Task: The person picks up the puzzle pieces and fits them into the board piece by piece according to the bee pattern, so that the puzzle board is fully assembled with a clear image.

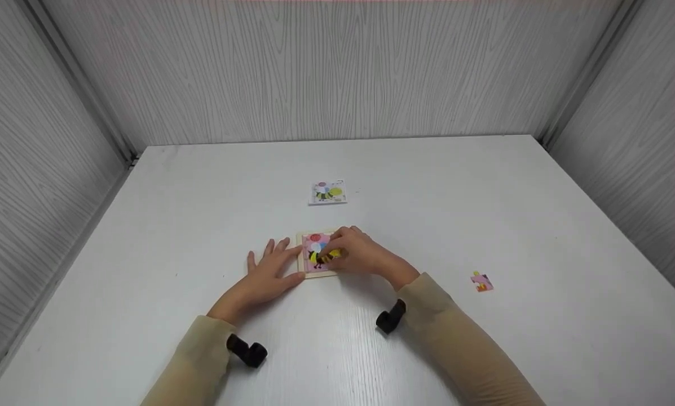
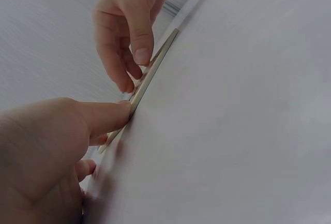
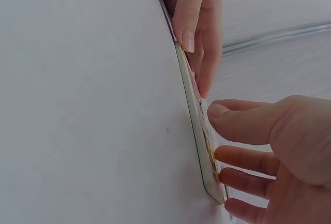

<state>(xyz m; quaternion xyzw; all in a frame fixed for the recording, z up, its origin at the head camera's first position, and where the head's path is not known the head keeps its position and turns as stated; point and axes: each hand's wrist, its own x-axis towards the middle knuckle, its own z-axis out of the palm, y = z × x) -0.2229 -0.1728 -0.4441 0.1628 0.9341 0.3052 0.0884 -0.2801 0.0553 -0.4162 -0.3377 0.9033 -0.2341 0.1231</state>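
A small square jigsaw puzzle (image 1: 314, 239) with a bee picture lies in a pale wooden tray (image 1: 300, 260). My left hand (image 1: 267, 279) rests at the tray's left side, fingers spread, with index finger and thumb touching its edge. Over the right half of the puzzle, my right hand (image 1: 365, 254) bends downward with its fingertips at the pieces. In the right wrist view, the right hand's thumb (image 3: 243, 123) stands apart from its fingers, and no piece shows between them. The right hand hides part of the picture and the tray's right edge.
A loose pink puzzle piece (image 1: 482, 282) lies on the white table (image 1: 540, 237), to the right of the right forearm. Beyond the tray is a square card (image 1: 327, 193) with a similar bee picture. Grey wood-grain panels (image 1: 337, 67) enclose the back and sides.
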